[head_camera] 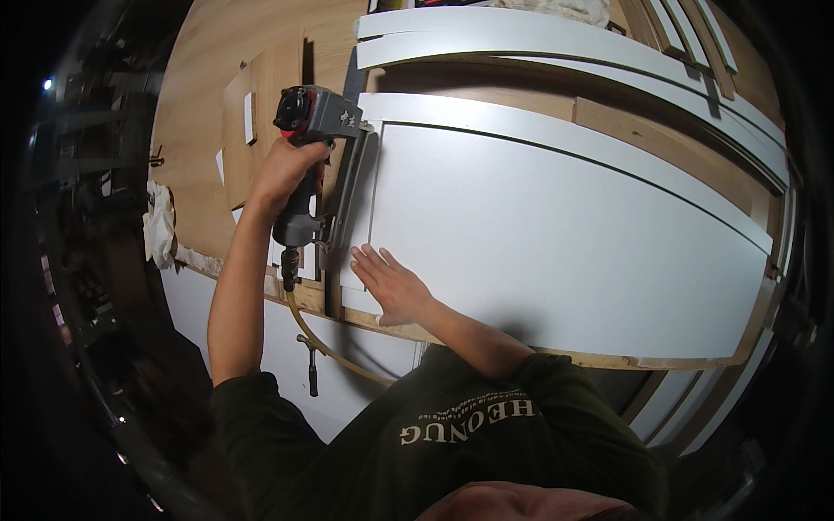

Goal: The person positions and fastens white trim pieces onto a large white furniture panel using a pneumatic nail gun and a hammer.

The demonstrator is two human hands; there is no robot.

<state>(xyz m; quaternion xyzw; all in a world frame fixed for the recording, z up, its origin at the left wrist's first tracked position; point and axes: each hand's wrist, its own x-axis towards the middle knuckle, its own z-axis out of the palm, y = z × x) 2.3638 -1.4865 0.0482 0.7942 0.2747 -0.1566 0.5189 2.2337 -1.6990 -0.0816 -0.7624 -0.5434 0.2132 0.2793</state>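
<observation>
My left hand grips the handle of a black pneumatic nail gun with a red trim ring. The gun's nose is over the upper left corner of a white framed panel; whether it touches is unclear. Its long magazine runs along the panel's left frame strip. A yellowish air hose leaves the coupling and curves toward my body. Flat on the panel's lower left part lies my right hand, fingers slightly spread and holding nothing. A white strip borders the panel's far edge.
A hammer lies on a white board below the bench edge. Long white strips and bare wood pieces lie beyond the panel. Thin brown boards rest at left, near a crumpled white bag.
</observation>
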